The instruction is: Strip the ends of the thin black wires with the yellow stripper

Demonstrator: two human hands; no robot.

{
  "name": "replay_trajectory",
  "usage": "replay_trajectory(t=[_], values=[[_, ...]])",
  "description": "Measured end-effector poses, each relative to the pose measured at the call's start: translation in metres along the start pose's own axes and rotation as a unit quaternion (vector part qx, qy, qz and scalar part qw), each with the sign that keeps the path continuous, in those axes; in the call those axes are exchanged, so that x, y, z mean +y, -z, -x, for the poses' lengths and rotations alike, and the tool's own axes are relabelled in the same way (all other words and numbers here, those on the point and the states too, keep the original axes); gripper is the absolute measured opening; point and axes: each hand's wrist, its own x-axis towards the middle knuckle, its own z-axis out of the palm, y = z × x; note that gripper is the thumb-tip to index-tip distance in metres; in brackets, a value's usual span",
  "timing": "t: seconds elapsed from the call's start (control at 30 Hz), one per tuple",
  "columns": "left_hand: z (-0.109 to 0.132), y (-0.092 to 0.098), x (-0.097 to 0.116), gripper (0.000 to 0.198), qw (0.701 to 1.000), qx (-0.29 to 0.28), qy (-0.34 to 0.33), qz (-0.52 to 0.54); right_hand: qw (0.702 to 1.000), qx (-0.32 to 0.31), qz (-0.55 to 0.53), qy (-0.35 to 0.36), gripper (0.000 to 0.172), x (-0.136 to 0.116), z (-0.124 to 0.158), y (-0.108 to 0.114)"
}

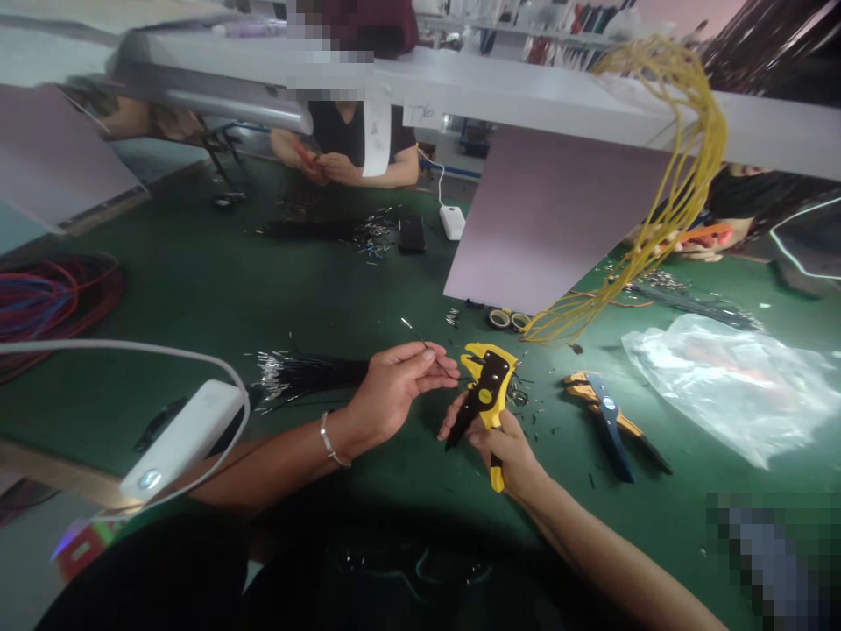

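Seen from the head camera, the left hand (394,390) sits just left of the stripper. Its thumb and forefinger are closed in a pinch on a thin black wire (426,347), while the other fingers stay loosely parted. The wire's long axis runs from 10 o'clock to 4 o'clock, with its bared silver tip up at 10 o'clock and its other end just beside the stripper's head.

The right hand (509,447) has its fingers closed around the handles of a yellow-and-black automatic wire stripper (487,394). The tool stands nearly upright, its head toward 12 o'clock and its black handle splaying toward 7 o'clock.

On the green bench mat (197,298), a blue-and-orange wire stripper (608,421) lies at 3 o'clock, a bundle of black wires (308,372) at 9 o'clock. Across the bench at 12 o'clock, a co-worker's hands (328,166) hold a red-handled tool (303,156).
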Motion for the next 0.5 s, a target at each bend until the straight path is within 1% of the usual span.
replay_trajectory(t=[0.17, 0.37, 0.5], values=[[0.002, -0.002, -0.007, 0.012, 0.999, -0.023, 0.012, 0.022, 1.000, 0.002, 0.025, 0.013, 0.031, 0.001, -0.001, 0.001], [0.001, -0.002, -0.011, 0.011, 0.999, -0.020, 0.015, 0.033, 0.996, -0.007, 0.083, 0.030, 0.020, -0.001, 0.000, 0.003], [0.001, -0.001, -0.013, 0.011, 0.999, -0.018, 0.016, 0.031, 0.993, -0.003, 0.109, 0.049, 0.017, 0.001, 0.000, 0.006]])
